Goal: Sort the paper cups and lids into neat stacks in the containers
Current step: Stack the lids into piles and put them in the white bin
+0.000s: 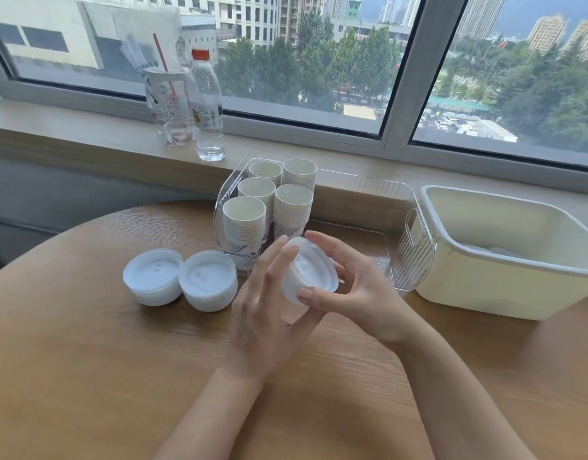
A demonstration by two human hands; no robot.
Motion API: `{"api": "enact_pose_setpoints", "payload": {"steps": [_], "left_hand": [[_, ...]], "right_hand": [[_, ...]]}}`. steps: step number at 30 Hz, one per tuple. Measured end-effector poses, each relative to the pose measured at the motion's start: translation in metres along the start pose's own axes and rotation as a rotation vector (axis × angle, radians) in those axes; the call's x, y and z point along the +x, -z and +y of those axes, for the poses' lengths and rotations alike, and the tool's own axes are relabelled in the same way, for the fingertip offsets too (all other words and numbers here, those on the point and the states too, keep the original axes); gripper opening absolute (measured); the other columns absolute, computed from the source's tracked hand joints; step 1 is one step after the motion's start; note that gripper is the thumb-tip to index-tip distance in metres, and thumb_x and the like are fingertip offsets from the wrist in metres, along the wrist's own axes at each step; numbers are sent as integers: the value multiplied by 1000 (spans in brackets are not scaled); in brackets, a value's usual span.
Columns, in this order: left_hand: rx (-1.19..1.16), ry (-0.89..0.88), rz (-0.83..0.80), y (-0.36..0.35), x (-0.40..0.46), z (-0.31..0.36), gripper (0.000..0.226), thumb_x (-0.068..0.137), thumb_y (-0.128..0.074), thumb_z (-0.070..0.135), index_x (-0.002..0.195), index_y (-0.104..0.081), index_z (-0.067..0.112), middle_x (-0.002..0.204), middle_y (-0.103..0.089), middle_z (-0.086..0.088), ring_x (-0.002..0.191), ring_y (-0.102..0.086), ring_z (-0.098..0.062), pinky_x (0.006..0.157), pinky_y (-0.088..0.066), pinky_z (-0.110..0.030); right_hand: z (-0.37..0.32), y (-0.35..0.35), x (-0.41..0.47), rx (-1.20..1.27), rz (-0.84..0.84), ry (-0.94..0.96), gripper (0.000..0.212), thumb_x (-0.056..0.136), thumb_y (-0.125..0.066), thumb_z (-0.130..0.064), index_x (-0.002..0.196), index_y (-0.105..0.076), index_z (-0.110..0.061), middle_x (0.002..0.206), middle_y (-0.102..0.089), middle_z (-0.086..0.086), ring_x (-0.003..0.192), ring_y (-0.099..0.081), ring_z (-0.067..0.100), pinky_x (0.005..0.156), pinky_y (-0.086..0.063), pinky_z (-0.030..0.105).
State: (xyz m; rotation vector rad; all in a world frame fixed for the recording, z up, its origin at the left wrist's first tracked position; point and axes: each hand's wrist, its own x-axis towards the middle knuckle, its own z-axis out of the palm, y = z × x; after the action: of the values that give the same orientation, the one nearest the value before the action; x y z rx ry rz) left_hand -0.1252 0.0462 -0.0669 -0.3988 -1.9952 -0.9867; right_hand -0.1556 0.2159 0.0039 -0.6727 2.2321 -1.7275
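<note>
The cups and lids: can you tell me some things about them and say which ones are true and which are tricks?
1. Five cup stacks stand in the clear bin. True.
2. Both hands hold one lid stack. True: the left hand and the right hand grip it above the table.
3. Four lid stacks sit on the table. False: two lid stacks sit there, left of the hands.
4. The white tub is full of cups. False: no cups show in it, only some pale things at the bottom.
5. The bottle has a red cap. True.
</note>
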Motion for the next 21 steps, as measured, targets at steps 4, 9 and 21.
{"api": "enact_pose_setpoints", "payload": {"steps": [4, 9, 21], "left_hand": [[85, 63, -77, 29, -17, 3, 76, 93, -73, 54, 153, -40, 21, 157, -51, -7, 144, -52, -18, 105, -54, -37], [268, 36, -178, 63, -37, -11, 80, 90, -78, 42, 158, -40, 25, 164, -43, -2, 147, -48, -22, 115, -44, -46], [617, 208, -255, 77, -53, -32, 92, 77, -87, 33, 156, -45, 11, 164, -43, -11, 156, -34, -32, 124, -27, -49]], "right_hand": [[2, -25, -11, 6, 44, -19, 84, 79, -91, -27, 152, -50, -26, 138, -67, -8, 132, -61, 10, 110, -54, 42], [17, -57, -12, -223, 210, -43, 90, 75, -94, -37, 153, -51, -27, 139, -65, -14, 131, -57, 0, 117, -44, 35], [47, -98, 0, -604, 342, 42, 77, 84, -81, -54, 149, -51, -25, 139, -56, -9, 128, -52, 7, 111, -43, 31]]}}
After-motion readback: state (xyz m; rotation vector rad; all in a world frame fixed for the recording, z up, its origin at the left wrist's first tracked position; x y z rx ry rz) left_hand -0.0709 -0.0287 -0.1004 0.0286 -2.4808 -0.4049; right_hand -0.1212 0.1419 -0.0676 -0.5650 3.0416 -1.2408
